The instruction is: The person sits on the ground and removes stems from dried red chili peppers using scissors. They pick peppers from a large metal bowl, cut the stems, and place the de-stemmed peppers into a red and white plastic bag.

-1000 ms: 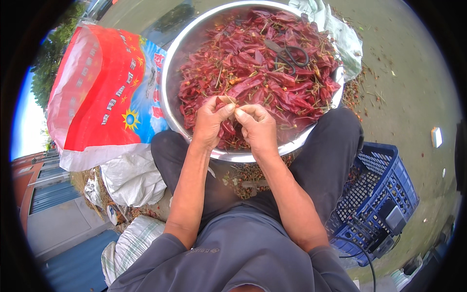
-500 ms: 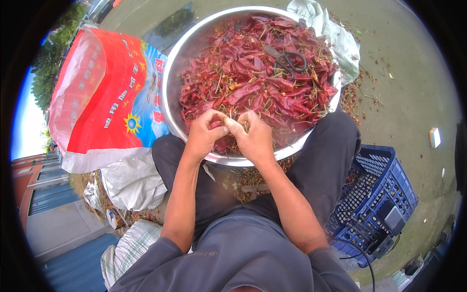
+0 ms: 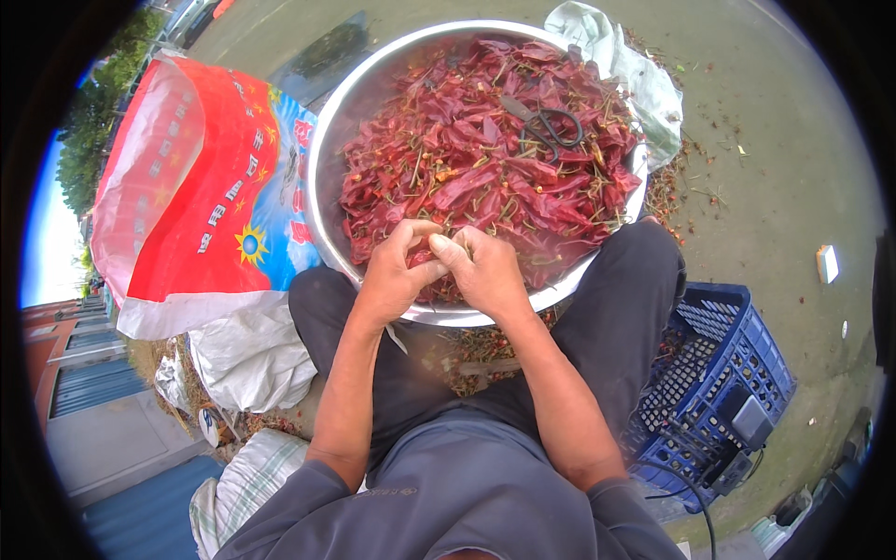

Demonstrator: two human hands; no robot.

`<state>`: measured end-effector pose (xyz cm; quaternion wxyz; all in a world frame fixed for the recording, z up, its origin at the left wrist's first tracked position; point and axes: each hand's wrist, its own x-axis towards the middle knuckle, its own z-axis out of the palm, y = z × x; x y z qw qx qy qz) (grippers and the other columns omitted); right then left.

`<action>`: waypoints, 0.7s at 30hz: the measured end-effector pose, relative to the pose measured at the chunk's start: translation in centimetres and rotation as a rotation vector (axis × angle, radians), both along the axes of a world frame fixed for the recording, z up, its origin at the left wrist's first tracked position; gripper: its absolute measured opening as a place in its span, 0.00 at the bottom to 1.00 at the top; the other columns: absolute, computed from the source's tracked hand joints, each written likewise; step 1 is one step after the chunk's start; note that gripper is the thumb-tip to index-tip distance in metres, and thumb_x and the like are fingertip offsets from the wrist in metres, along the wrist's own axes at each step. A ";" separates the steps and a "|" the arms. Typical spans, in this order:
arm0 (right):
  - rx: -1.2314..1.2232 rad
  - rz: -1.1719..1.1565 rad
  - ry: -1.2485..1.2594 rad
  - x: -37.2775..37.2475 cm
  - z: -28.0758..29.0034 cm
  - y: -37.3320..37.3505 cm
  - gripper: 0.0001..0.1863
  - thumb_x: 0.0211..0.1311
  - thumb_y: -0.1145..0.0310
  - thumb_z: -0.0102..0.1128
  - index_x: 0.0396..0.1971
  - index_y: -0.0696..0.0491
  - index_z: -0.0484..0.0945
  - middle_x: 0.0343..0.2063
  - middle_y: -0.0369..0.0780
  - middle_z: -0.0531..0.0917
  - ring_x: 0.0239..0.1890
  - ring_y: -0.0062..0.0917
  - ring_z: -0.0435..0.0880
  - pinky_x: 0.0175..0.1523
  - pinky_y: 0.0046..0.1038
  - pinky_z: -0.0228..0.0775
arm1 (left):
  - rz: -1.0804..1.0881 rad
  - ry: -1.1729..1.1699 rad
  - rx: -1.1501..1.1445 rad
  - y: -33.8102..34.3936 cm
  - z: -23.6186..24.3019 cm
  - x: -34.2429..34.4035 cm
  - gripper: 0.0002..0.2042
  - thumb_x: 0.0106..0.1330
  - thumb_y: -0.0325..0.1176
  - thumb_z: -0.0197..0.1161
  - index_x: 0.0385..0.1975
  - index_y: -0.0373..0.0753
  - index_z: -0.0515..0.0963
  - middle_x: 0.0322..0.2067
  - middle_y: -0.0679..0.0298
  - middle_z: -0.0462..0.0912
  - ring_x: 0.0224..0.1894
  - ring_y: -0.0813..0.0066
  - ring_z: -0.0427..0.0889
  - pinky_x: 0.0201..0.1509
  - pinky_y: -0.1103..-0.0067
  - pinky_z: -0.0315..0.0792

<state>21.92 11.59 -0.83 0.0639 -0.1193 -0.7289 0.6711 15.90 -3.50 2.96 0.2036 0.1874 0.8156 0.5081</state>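
Mid-frame, left hand and right hand are touching, grip unclear; red chillies are lying just beyond, scissors resting upper right.

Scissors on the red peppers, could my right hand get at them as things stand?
Probably yes: the scissors lie uncovered on the red peppers, ahead and to the right of your right hand, with only peppers between. It would likely have to part from your left hand first.
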 end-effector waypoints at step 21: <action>-0.299 0.513 -0.398 -12.8 4.8 6.9 0.33 0.72 0.36 0.52 0.20 0.52 0.77 0.14 0.32 0.73 0.15 0.15 0.65 0.19 0.20 0.52 | -0.307 -0.017 0.135 2.4 3.3 -15.0 0.24 0.53 0.25 0.75 0.50 0.36 0.74 0.47 0.65 0.78 0.54 0.75 0.78 0.60 0.76 0.71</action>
